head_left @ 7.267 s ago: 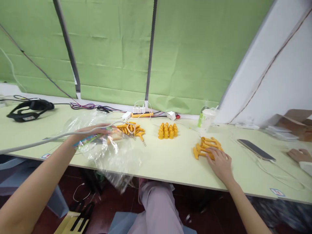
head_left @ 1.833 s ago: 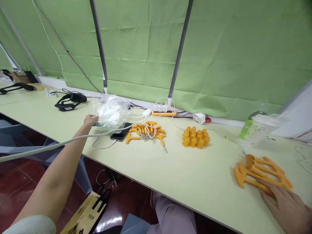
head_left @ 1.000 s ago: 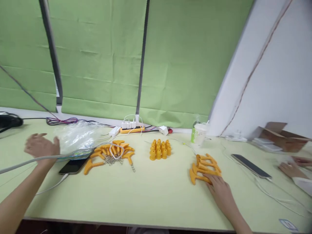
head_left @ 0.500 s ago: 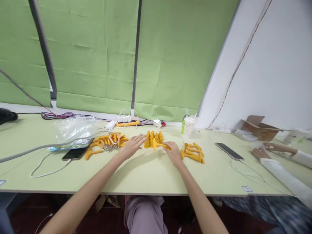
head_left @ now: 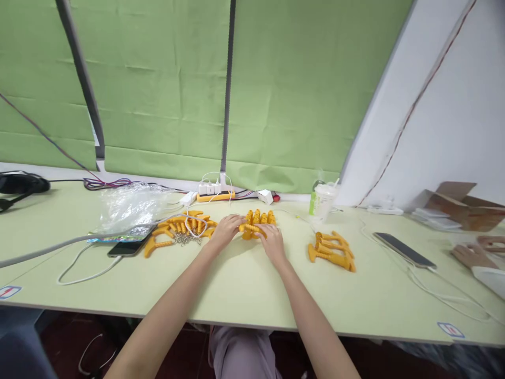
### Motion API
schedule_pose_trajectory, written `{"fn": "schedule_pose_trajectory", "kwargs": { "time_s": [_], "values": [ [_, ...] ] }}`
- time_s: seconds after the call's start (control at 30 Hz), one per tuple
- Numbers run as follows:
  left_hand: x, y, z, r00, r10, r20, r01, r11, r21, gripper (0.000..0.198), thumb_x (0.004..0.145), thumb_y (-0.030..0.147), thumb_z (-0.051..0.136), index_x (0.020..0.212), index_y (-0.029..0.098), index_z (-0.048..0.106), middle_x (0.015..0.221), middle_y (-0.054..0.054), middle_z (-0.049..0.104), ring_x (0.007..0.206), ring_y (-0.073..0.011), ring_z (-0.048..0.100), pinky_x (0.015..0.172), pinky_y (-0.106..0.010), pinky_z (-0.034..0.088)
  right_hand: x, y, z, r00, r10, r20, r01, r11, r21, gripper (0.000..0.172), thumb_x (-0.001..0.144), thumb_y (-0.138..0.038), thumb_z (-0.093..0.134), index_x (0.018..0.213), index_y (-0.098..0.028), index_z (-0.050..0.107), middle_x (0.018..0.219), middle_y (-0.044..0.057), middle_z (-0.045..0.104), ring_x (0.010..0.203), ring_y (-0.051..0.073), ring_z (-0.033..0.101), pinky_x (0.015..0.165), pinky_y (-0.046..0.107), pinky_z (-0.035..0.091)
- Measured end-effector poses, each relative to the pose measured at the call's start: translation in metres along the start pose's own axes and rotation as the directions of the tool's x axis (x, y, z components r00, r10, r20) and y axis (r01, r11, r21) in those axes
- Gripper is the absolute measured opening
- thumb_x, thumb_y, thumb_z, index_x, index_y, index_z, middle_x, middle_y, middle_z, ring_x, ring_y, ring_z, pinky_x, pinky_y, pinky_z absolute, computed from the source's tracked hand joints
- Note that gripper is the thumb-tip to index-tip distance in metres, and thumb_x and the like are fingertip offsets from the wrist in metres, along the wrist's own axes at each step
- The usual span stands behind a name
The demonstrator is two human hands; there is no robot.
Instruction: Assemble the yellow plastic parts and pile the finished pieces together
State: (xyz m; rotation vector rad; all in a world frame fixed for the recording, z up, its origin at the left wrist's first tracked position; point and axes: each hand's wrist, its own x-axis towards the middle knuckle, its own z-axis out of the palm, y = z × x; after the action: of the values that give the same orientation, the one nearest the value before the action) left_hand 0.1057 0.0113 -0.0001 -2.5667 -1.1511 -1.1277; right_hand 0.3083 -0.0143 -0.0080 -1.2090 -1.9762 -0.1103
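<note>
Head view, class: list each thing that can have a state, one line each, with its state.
Left hand: shut on the orange T-piece.
Right hand: shut on the same piece.
Orange caps: standing upright, clustered.
Left phone: screen dark, cable plugged in.
Right phone: screen dark, lying flat.
Cup: upright, lidded.
Power strip: chargers plugged in.
Cardboard box: flaps open.

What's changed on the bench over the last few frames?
Left hand let go of the bag and moved right to the caps. Right hand left the right pile, bringing one handle to the caps. Chained pile and cup stayed put.
</note>
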Motion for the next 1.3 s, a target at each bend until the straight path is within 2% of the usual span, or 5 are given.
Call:
{"fn": "schedule_pose_trajectory", "kwargs": {
  "time_s": [0.2,0.43,0.77,0.97,1.3],
  "values": [
    [-0.001,0.012,-0.004,0.898,-0.437,0.045,0.438,0.880,-0.183,0.045,0.092,0.039,0.039,0.134,0.024,0.039,0.057,0.003,0.062,0.063,-0.0185,0.062,0.068,-0.028,0.043,-0.002,-0.006,0.004,0.993,-0.079,0.086,0.085,0.994,-0.075,0.032,0.097,-0.027,0.038,0.114,-0.019,0.063,0.103,0.009,0.070,0.094,0.025,0.062,0.085,0.044,0.042],
    [-0.005,0.024,-0.010,0.877,-0.480,-0.019,0.458,0.848,-0.267,0.045,0.093,0.046,0.032,0.132,0.026,0.042,0.056,0.004,0.058,0.058,-0.0160,0.056,0.067,-0.028,0.041,-0.004,-0.009,0.000,0.994,-0.071,0.087,0.078,0.994,-0.073,0.033,0.091,-0.037,0.050,0.117,-0.020,0.061,0.107,0.010,0.067,0.103,0.029,0.056,0.088,0.046,0.042],
    [-0.004,-0.006,-0.012,0.979,0.012,-0.202,0.020,0.988,0.152,0.049,0.086,0.012,0.046,0.131,0.030,0.053,0.144,-0.007,0.042,0.133,-0.0247,0.037,0.106,-0.044,0.035,0.003,0.010,-0.016,0.981,0.195,-0.007,-0.188,0.956,0.224,0.036,0.087,-0.033,0.054,0.118,-0.018,0.062,0.117,0.012,0.065,0.111,0.027,0.057,0.098,0.044,0.041],
    [-0.009,0.001,-0.016,0.930,0.280,-0.237,-0.152,0.881,0.448,0.045,0.089,0.012,0.045,0.131,0.027,0.051,0.142,-0.005,0.048,0.137,-0.0225,0.033,0.104,-0.040,0.037,-0.003,0.012,-0.008,0.940,0.188,0.286,-0.301,0.851,0.431,0.039,0.079,-0.033,0.065,0.115,-0.018,0.066,0.119,0.011,0.066,0.110,0.027,0.060,0.096,0.044,0.045],
    [-0.005,0.011,-0.031,0.973,0.213,-0.090,-0.177,0.938,0.299,0.023,0.093,0.023,0.042,0.094,0.018,0.064,0.099,-0.010,0.069,0.096,-0.0188,0.060,0.081,-0.030,0.042,-0.003,0.001,-0.021,0.992,0.045,0.119,-0.048,0.998,0.029,0.030,0.085,-0.021,0.057,0.114,-0.020,0.066,0.113,0.010,0.068,0.107,0.023,0.060,0.093,0.037,0.044]
  ]
}}
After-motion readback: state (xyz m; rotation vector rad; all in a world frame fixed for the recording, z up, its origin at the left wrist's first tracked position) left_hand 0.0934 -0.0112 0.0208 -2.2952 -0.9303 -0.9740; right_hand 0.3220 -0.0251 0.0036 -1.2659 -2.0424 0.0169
